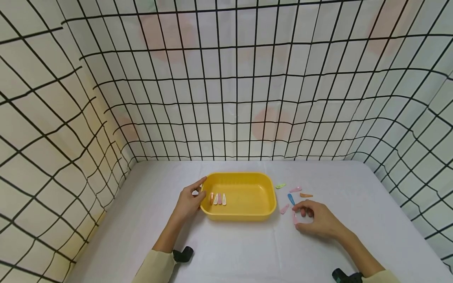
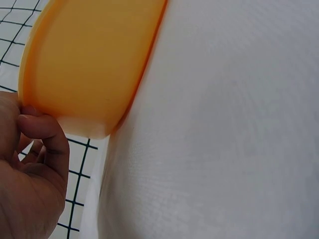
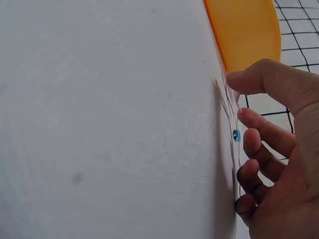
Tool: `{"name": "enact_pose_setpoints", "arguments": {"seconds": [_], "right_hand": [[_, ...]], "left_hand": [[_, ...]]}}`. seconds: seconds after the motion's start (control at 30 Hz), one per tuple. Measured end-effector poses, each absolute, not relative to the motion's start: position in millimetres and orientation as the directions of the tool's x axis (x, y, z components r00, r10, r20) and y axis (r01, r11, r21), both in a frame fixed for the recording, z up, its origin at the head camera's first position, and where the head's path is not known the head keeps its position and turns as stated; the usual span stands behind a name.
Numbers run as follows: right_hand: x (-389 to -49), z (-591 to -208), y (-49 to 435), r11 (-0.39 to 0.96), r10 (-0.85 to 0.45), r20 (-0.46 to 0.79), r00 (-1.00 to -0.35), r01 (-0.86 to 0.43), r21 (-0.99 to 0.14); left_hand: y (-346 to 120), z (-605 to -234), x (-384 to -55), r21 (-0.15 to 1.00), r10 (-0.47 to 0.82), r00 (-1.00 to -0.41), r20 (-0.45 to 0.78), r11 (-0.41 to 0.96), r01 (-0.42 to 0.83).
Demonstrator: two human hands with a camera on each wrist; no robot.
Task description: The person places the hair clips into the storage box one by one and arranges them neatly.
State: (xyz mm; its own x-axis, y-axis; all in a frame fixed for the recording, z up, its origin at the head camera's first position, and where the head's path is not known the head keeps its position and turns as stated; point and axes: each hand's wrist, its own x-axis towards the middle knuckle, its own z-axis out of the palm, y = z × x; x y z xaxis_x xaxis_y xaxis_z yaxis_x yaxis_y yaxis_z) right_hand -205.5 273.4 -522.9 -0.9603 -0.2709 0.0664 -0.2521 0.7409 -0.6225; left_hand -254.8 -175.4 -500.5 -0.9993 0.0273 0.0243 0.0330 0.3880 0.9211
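Right hand [image 1: 316,221]: the thumb and forefinger are bent toward each other and pinch a pink snap hair clip [image 1: 294,217] by its two ends, near the right side of the tray; whether the clip is clear of the cloth cannot be told. Left hand [image 1: 189,201]: the thumb and fingers grip the left rim of the yellow tray [image 1: 247,196]. Inside the tray, at its left end, four snap clips form a side-by-side row: from left to right, an orange clip [image 1: 212,198], a white clip [image 1: 216,199], a pink clip [image 1: 220,199] and a second white clip [image 1: 224,199]. Between the tray and the right hand, and just beyond that hand, lie loose clips: green [image 1: 280,186], blue [image 1: 291,199], orange [image 1: 306,195] and two pink. Each wrist bears a black device [image 1: 183,254] beside a beige sleeve [image 1: 155,267]. A white cloth [image 1: 244,251] covers the table; black wire grid [image 1: 236,102] stands behind and at both sides.
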Motion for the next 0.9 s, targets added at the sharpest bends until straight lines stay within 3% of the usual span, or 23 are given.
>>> {"name": "enact_pose_setpoints", "arguments": {"seconds": [0.33, 0.9], "right_hand": [[-212, -511, 268, 0.731, -0.306, 0.179, -0.935, -0.352, -0.584], [-222, -481, 270, 0.737, -0.266, 0.218, -0.939, -0.343, -0.582]], "left_hand": [[-177, -500, -254, 0.919, 0.035, -0.999, 0.027, 0.391, 0.039], [-176, -502, -256, 0.928, 0.030, -0.999, 0.023, 0.371, 0.032]]}}
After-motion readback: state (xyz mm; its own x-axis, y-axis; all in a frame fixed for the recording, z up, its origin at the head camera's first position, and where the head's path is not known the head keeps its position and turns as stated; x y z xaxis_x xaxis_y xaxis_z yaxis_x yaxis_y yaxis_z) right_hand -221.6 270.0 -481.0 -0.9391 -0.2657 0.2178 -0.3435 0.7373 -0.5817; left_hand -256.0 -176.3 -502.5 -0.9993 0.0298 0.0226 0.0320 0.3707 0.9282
